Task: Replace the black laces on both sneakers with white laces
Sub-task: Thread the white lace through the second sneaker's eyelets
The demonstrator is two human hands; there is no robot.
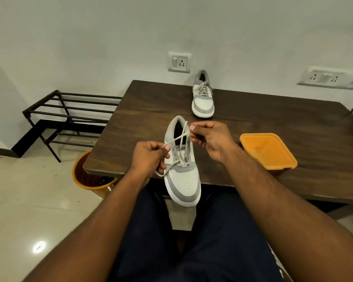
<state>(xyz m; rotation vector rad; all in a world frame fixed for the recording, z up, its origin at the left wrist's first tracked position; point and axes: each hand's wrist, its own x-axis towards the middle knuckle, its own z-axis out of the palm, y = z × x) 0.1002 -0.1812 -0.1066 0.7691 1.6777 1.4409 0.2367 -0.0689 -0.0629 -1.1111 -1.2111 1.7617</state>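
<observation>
White lace (176, 139): already threaded through the lower eyelets of the near sneaker (182, 159); its two ends cross above the tongue.
Near sneaker: grey and white, at the front edge of the dark wood surface (273, 115), toe overhanging toward the person's lap.
Left hand (149, 157): grip pinched on one lace end, drawn out to the left; a loop of slack hangs below it.
Right hand (208, 137): grip pinched on the other end near the collar.
Step in hand, as I judge it: lacing the upper eyelets.
Doing it well: even both ends, keep the lace flat, feed each tip from below, snug each crossing before the next.
Far sneaker (202, 96): near the back edge, laced in white and seemingly finished.
Orange container (268, 151): toward the front right.
</observation>
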